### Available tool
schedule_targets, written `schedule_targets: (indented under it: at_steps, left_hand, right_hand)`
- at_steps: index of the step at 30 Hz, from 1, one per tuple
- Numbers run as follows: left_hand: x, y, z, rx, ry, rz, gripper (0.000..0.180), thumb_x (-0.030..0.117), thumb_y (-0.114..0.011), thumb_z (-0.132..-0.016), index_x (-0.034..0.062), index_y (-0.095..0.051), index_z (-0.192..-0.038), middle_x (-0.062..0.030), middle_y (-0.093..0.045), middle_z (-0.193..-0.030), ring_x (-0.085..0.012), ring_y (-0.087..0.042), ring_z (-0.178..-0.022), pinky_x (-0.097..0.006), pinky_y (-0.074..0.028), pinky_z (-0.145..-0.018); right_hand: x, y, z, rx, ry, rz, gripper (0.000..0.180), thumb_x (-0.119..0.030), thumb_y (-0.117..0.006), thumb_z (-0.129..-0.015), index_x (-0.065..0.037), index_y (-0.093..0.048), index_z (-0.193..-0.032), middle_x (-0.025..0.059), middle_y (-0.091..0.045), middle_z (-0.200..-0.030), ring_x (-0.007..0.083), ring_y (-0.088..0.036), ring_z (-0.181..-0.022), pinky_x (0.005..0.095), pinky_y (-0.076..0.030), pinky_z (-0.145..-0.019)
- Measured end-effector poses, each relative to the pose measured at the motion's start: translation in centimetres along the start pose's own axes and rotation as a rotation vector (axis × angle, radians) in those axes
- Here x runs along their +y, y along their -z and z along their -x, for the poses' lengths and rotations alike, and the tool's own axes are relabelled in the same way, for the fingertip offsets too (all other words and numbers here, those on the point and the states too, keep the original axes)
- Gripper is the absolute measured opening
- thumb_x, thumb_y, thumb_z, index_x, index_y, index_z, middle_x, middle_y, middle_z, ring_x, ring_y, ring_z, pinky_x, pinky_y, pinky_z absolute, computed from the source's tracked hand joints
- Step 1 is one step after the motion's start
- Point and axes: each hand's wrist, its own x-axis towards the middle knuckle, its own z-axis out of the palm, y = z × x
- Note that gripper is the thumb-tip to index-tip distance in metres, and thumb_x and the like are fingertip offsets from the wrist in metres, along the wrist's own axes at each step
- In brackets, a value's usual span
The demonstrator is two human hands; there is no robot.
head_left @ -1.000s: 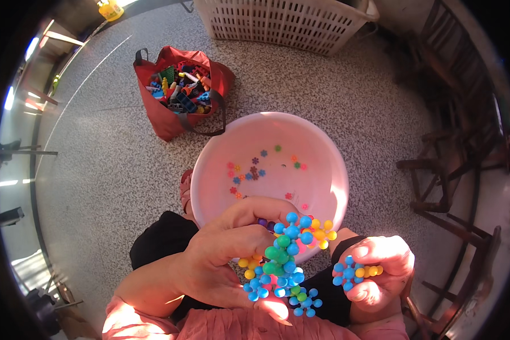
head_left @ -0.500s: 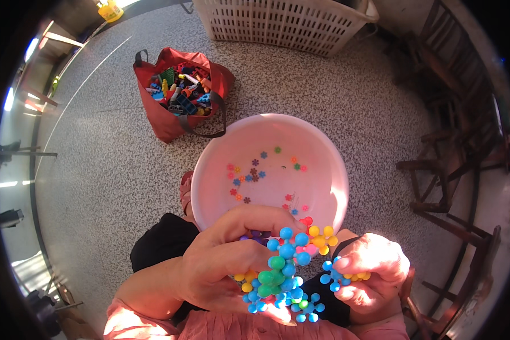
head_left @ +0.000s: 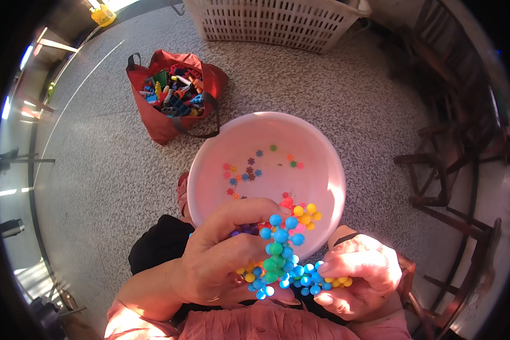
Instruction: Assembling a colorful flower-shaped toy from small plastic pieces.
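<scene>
While both hands pinch the ball-flower cluster (head_left: pixel 280 255) at lower centre, left hand (head_left: pixel 221 260) should steady it. Right hand (head_left: pixel 360 275) grips blue pcs; prob best to push straight, over the pink basin (head_left: pixel 323 164).

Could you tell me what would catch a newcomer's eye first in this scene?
The bright cluster of blue, green and yellow ball-studded plastic pieces, gripped between the left hand and right hand at bottom centre. Just beyond sits a round pink plastic basin, with a red fabric bag of mixed toy bricks upper left.
</scene>
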Motion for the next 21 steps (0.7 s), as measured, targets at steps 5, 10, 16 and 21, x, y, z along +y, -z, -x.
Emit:
schedule_targets:
  at_steps: [5,10,16,21]
  left_hand:
    - [-0.12,0.26,-0.35,-0.025,0.02,0.027,0.038,0.016,-0.079,-0.06,0.0009,-0.055,-0.086,-0.0192,-0.047,-0.108,-0.0246,-0.056,-0.089,-0.03,-0.046,-0.074]
    - [0.28,0.14,-0.56,-0.043,0.055,-0.003,0.04,0.016,-0.08,-0.058,0.0018,-0.055,-0.086,-0.0176,-0.049,-0.106,-0.0242,-0.057,-0.088,-0.031,-0.047,-0.073]
    - [-0.07,-0.39,-0.4,0.004,0.012,-0.066,0.038,0.015,-0.08,-0.058,0.0013,-0.056,-0.084,-0.017,-0.049,-0.104,-0.0229,-0.058,-0.081,-0.031,-0.048,-0.067]
    - [-0.44,-0.71,-0.45,-0.006,-0.021,-0.18,0.035,0.017,-0.078,-0.059,0.0015,-0.059,-0.083,-0.0159,-0.051,-0.102,-0.0231,-0.058,-0.079,-0.03,-0.049,-0.064]
  right_hand:
    - [0.02,-0.07,-0.11,-0.015,0.01,0.07,0.028,-0.007,-0.073,-0.065,-0.004,-0.059,-0.089,0.0086,-0.062,-0.074,0.0208,-0.06,-0.063,0.0279,-0.048,-0.055]
    - [0.07,-0.38,0.16,0.05,-0.046,0.052,0.03,-0.009,-0.074,-0.065,-0.004,-0.059,-0.091,0.0086,-0.063,-0.077,0.0204,-0.061,-0.065,0.0268,-0.048,-0.056]
    - [0.35,-0.53,0.0,0.04,0.004,0.086,0.03,-0.009,-0.073,-0.066,-0.003,-0.058,-0.092,0.0095,-0.062,-0.076,0.0202,-0.06,-0.064,0.0271,-0.049,-0.056]
    - [0.33,-0.39,0.28,0.021,0.039,0.211,0.03,-0.009,-0.072,-0.067,-0.002,-0.057,-0.093,0.0099,-0.062,-0.076,0.0195,-0.06,-0.062,0.0267,-0.048,-0.054]
